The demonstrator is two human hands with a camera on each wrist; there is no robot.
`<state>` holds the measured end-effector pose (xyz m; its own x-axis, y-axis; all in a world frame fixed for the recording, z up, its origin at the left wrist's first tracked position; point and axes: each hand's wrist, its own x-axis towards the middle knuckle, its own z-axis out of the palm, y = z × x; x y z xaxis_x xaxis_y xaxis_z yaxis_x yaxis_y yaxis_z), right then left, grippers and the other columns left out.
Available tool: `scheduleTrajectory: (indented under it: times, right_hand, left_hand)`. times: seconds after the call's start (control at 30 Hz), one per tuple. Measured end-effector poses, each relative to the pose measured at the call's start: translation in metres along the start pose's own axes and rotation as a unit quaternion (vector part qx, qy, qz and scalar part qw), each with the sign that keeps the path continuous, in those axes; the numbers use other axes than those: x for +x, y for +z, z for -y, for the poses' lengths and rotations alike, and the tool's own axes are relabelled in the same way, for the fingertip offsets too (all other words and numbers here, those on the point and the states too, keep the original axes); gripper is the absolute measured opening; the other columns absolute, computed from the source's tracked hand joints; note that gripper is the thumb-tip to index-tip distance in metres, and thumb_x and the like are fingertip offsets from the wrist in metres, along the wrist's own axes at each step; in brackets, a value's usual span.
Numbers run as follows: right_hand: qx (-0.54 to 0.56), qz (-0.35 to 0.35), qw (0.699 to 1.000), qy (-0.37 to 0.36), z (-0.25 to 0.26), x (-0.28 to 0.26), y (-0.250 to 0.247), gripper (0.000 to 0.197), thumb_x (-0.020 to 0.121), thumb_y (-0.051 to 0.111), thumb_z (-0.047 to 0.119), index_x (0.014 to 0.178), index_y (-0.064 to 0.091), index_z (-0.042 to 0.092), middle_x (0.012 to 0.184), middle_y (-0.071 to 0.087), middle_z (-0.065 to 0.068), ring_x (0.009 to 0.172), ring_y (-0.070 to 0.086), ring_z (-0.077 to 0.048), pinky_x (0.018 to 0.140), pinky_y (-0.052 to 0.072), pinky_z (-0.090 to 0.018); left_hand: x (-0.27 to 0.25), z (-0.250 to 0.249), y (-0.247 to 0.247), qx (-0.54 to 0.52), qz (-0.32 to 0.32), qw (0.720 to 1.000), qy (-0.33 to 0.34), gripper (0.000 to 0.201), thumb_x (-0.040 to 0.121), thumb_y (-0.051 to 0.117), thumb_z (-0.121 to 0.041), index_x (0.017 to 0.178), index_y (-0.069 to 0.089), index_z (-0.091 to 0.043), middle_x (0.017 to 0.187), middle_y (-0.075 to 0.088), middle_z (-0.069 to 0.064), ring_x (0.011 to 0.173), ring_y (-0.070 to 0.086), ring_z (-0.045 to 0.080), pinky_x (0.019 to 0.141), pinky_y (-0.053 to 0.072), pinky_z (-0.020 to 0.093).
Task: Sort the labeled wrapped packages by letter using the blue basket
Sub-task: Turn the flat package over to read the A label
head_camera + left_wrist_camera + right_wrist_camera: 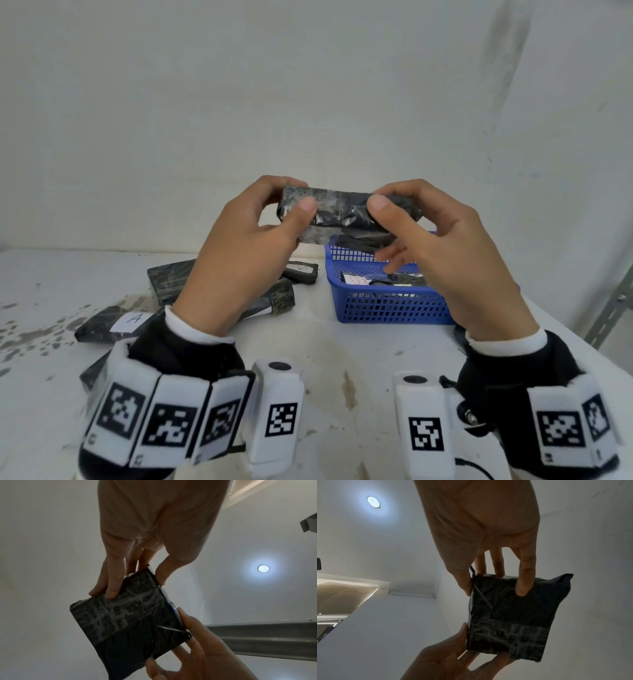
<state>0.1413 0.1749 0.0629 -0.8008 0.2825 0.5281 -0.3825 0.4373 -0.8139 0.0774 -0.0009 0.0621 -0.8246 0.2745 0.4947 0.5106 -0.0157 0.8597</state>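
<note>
Both hands hold one black wrapped package (342, 214) up in the air above the table, in front of the wall. My left hand (253, 236) pinches its left end between thumb and fingers, and my right hand (428, 236) pinches its right end. No label shows on the sides facing the cameras. The left wrist view shows the package (130, 620) from below, taped and crinkled; in the right wrist view the package (511, 616) is the same. The blue basket (387, 305) stands on the table under my right hand, with wrapped packages inside, one with a white label (354, 280).
Several black wrapped packages lie on the white table (342, 349) at the left, one with a white label marked A (132, 320). Another labelled package (301, 272) lies just left of the basket. A grey metal bracket (609, 315) is at the right edge.
</note>
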Motion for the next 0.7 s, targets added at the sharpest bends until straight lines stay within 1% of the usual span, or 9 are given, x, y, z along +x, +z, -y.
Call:
scheduleTrajectory:
  times: [0.03, 0.13, 0.3, 0.4, 0.47, 0.5, 0.57, 0.63, 0.7]
  right_hand:
    - [-0.005, -0.003, 1.000, -0.001, 0.001, -0.001, 0.001, 0.006, 0.087, 0.069, 0.042, 0.090, 0.071, 0.037, 0.092, 0.071, 0.012, 0.061, 0.069, -0.020, 0.063, 0.057, -0.034]
    - [-0.025, -0.013, 1.000, -0.008, 0.004, -0.003, 0.003, 0.011, 0.083, 0.071, 0.050, 0.088, 0.071, 0.041, 0.085, 0.070, 0.015, 0.072, 0.062, -0.043, 0.063, 0.054, -0.042]
    - [-0.024, -0.007, 1.000, -0.017, 0.004, -0.005, 0.008, 0.031, 0.068, 0.074, 0.057, 0.091, 0.070, 0.035, 0.085, 0.070, 0.004, 0.078, 0.061, -0.044, 0.068, 0.055, -0.046]
    - [-0.020, 0.011, 0.999, -0.032, 0.002, -0.004, 0.005, 0.028, 0.071, 0.078, 0.049, 0.093, 0.070, 0.034, 0.086, 0.070, 0.001, 0.077, 0.060, -0.043, 0.071, 0.056, -0.049]
    - [-0.016, 0.022, 0.999, -0.036, -0.001, -0.002, 0.000, 0.027, 0.074, 0.081, 0.040, 0.097, 0.070, 0.032, 0.093, 0.072, 0.005, 0.079, 0.065, -0.036, 0.074, 0.058, -0.042]
    - [-0.009, 0.028, 0.999, -0.037, -0.003, -0.001, -0.002, 0.028, 0.073, 0.082, 0.036, 0.099, 0.070, 0.031, 0.102, 0.073, 0.007, 0.081, 0.070, -0.027, 0.075, 0.060, -0.035]
    - [0.014, 0.044, 0.998, -0.042, -0.005, 0.001, -0.006, 0.032, 0.069, 0.081, 0.032, 0.099, 0.070, 0.030, 0.123, 0.067, 0.012, 0.094, 0.072, -0.011, 0.079, 0.056, -0.022]
    - [0.028, 0.058, 0.997, -0.039, -0.005, 0.001, -0.007, 0.035, 0.069, 0.078, 0.032, 0.103, 0.070, 0.032, 0.136, 0.059, 0.018, 0.102, 0.070, -0.005, 0.079, 0.053, -0.014]
    - [0.046, 0.062, 0.996, -0.035, -0.004, 0.001, -0.007, 0.043, 0.076, 0.074, 0.031, 0.118, 0.065, 0.033, 0.139, 0.055, 0.024, 0.102, 0.070, -0.001, 0.080, 0.052, -0.011]
  left_hand:
    - [0.000, 0.000, 0.001, 0.005, -0.002, 1.000, 0.001, 0.035, 0.074, 0.061, -0.047, 0.105, 0.066, -0.032, 0.101, 0.069, -0.016, 0.088, 0.071, 0.026, 0.095, 0.053, 0.046]
    - [-0.001, -0.001, 0.003, 0.017, 0.000, 1.000, -0.001, 0.039, 0.071, 0.065, -0.050, 0.105, 0.065, -0.031, 0.107, 0.068, -0.015, 0.089, 0.072, 0.020, 0.095, 0.053, 0.043]
    - [-0.003, -0.002, 0.005, 0.022, -0.006, 1.000, -0.004, 0.036, 0.073, 0.074, -0.044, 0.104, 0.064, -0.030, 0.108, 0.069, -0.014, 0.086, 0.073, 0.022, 0.093, 0.054, 0.045]
    - [-0.002, 0.000, 0.005, 0.017, -0.002, 1.000, -0.012, 0.030, 0.078, 0.077, -0.040, 0.102, 0.065, -0.028, 0.111, 0.067, -0.010, 0.090, 0.072, 0.022, 0.094, 0.053, 0.045]
    - [-0.002, -0.001, 0.004, -0.011, -0.012, 0.999, -0.028, 0.039, 0.068, 0.074, -0.059, 0.093, 0.068, -0.029, 0.115, 0.066, -0.004, 0.105, 0.067, 0.020, 0.095, 0.052, 0.042]
    - [-0.002, 0.000, 0.004, -0.022, -0.016, 0.999, -0.037, 0.045, 0.062, 0.069, -0.068, 0.087, 0.068, -0.030, 0.116, 0.066, 0.000, 0.113, 0.064, 0.021, 0.096, 0.051, 0.043]
    - [-0.001, 0.002, 0.004, -0.023, -0.006, 0.998, -0.060, 0.046, 0.057, 0.064, -0.073, 0.084, 0.067, -0.035, 0.117, 0.067, 0.006, 0.118, 0.060, 0.025, 0.100, 0.047, 0.047]
    - [-0.001, 0.004, 0.002, -0.015, 0.006, 0.996, -0.085, 0.048, 0.053, 0.065, -0.071, 0.091, 0.063, -0.041, 0.117, 0.067, 0.008, 0.117, 0.061, 0.025, 0.101, 0.046, 0.047]
    - [-0.001, 0.003, 0.001, 0.005, 0.015, 0.995, -0.098, 0.063, 0.054, 0.071, -0.066, 0.111, 0.053, -0.044, 0.116, 0.068, 0.004, 0.112, 0.064, 0.020, 0.102, 0.046, 0.045]
